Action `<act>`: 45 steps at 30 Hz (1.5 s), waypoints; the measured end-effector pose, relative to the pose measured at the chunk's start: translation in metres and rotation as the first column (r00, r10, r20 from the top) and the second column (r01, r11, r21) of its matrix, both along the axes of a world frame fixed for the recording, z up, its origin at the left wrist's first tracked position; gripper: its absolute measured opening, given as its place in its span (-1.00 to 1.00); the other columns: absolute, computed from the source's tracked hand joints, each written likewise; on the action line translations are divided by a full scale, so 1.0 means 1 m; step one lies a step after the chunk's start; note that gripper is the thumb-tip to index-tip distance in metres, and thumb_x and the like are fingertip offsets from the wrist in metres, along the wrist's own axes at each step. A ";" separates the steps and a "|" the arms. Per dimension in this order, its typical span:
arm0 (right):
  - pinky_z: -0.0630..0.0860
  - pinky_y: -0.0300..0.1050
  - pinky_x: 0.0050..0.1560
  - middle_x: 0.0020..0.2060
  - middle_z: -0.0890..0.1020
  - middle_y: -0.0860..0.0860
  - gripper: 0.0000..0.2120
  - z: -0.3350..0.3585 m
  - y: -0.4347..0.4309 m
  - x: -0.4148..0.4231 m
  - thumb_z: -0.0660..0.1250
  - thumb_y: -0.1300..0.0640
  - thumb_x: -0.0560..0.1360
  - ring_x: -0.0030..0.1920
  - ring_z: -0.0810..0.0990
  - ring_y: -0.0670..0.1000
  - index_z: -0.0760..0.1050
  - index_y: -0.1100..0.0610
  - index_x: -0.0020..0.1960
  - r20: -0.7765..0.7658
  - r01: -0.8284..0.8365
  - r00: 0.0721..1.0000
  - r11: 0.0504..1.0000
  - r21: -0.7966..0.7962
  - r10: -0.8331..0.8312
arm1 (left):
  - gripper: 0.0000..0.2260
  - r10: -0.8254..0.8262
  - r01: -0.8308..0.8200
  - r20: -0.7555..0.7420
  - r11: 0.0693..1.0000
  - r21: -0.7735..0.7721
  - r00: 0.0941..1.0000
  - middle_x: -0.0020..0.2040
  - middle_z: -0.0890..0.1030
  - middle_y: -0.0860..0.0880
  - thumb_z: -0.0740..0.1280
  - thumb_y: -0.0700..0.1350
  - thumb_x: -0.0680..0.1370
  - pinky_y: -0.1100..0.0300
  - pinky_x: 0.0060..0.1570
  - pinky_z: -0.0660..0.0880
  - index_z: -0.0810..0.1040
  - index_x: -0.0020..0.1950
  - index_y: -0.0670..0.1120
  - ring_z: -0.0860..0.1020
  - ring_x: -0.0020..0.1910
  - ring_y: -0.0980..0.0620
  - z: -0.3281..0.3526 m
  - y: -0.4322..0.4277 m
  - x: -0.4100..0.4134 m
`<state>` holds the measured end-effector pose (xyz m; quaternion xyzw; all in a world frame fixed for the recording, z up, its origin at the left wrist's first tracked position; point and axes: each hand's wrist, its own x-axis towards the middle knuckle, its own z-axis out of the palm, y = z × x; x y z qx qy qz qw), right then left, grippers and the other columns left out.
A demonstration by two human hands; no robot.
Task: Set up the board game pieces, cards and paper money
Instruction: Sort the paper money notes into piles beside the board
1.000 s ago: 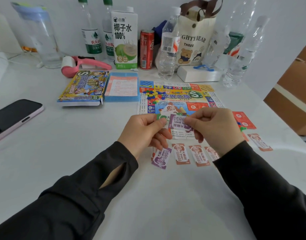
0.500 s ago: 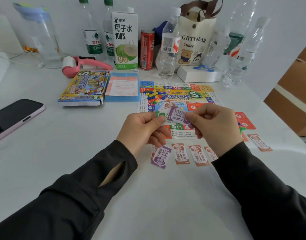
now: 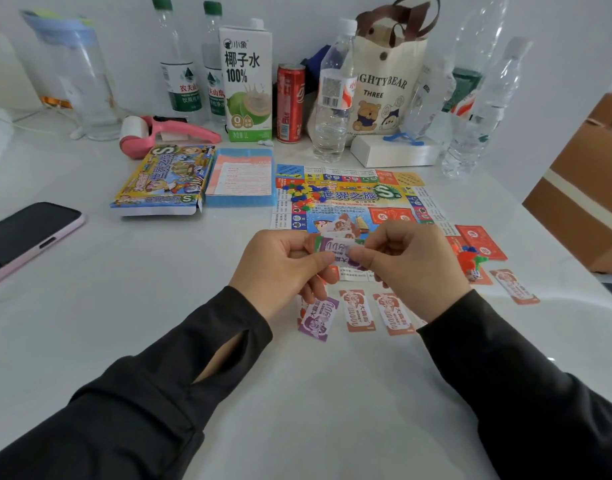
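both hands hold a thin stack of paper notes [image 3: 334, 245] just over the near edge of the game board [image 3: 349, 199] — a green edge shows behind a purple face with white lettering. the left hand [image 3: 280, 261] pinches its left end, the right hand [image 3: 412, 268] pinches its right end. just nearer than the board lie a purple note [image 3: 318, 318] and orange notes [image 3: 357, 310] — side by side, flat.

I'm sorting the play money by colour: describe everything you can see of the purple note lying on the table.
The purple note is a paper rectangle, purple-edged with a white panel showing a cartoon figure, "MONEY" and large numerals. It lies flat on the white table, slightly tilted, at the left of a row with orange notes. The left hand, pinching the held notes, hangs over its far end; contact is unclear.
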<state>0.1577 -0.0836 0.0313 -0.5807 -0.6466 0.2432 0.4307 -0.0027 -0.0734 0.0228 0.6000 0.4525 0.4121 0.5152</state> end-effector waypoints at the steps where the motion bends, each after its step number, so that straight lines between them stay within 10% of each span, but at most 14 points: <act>1: 0.39 -0.36 -0.45 -0.46 0.54 -0.06 -0.81 -0.001 0.000 -0.001 0.48 0.16 0.36 -0.48 0.42 -0.14 0.48 0.05 -0.32 0.026 0.021 0.999 0.999 0.027 -0.021 | -0.86 0.006 -0.006 -0.016 1.000 0.015 1.000 -0.43 0.63 0.00 0.32 -0.26 0.51 0.32 -0.57 0.46 0.56 -0.20 -0.06 0.52 -0.57 0.10 0.000 0.000 0.000; 5: 0.39 -0.39 -0.30 -0.29 0.57 -0.11 -0.84 -0.003 -0.001 -0.002 0.44 0.20 0.40 -0.32 0.49 -0.12 0.53 0.02 -0.09 0.057 0.044 0.997 0.992 0.115 -0.051 | -0.84 0.034 -0.025 -0.105 0.996 0.084 0.994 -0.42 0.62 0.01 0.33 -0.24 0.50 0.32 -0.56 0.45 0.57 -0.24 -0.03 0.51 -0.57 0.11 -0.002 -0.001 0.002; 19: 0.45 -0.39 -0.37 -0.48 0.61 -0.13 -0.82 0.007 -0.005 0.002 0.40 0.32 0.41 -0.44 0.56 -0.21 0.56 0.10 -0.30 -0.236 -0.131 0.962 0.991 0.025 0.133 | -0.84 0.075 0.013 -0.280 0.954 0.300 0.957 -0.37 0.62 0.06 0.37 -0.19 0.48 0.40 -0.47 0.44 0.56 -0.24 0.05 0.54 -0.51 0.13 -0.005 -0.003 0.002; 26: 0.46 -0.38 -0.24 -0.36 0.59 -0.19 -0.81 0.002 -0.005 0.001 0.45 0.33 0.36 -0.30 0.55 -0.15 0.58 0.05 -0.26 0.047 0.007 0.999 0.953 0.304 -0.022 | -0.81 0.028 -0.007 -0.129 0.987 0.158 0.991 -0.45 0.61 0.07 0.37 -0.22 0.48 0.35 -0.54 0.43 0.56 -0.24 0.06 0.52 -0.55 0.14 0.000 -0.004 0.003; 33: 0.50 -0.25 -0.06 -0.25 0.65 0.04 -0.87 -0.002 -0.007 0.001 0.40 0.42 0.29 -0.15 0.59 -0.06 0.61 0.21 -0.30 0.240 -0.121 0.970 0.804 0.582 -0.028 | -0.79 0.248 -0.168 -0.149 0.896 0.410 0.957 -0.31 0.53 0.24 0.34 -0.26 0.49 0.53 -0.36 0.43 0.55 -0.17 0.07 0.55 -0.32 0.39 -0.005 -0.001 -0.002; 45: 0.46 -0.09 -0.10 -0.21 0.64 0.08 -0.91 -0.008 -0.006 0.000 0.39 0.37 0.30 -0.15 0.60 0.08 0.60 0.22 -0.31 0.307 -0.154 0.951 0.802 0.578 -0.039 | -0.77 0.288 -0.215 -0.130 0.891 0.401 0.949 -0.38 0.55 0.24 0.34 -0.25 0.48 0.48 -0.39 0.47 0.55 -0.24 0.08 0.58 -0.38 0.31 -0.007 0.000 0.000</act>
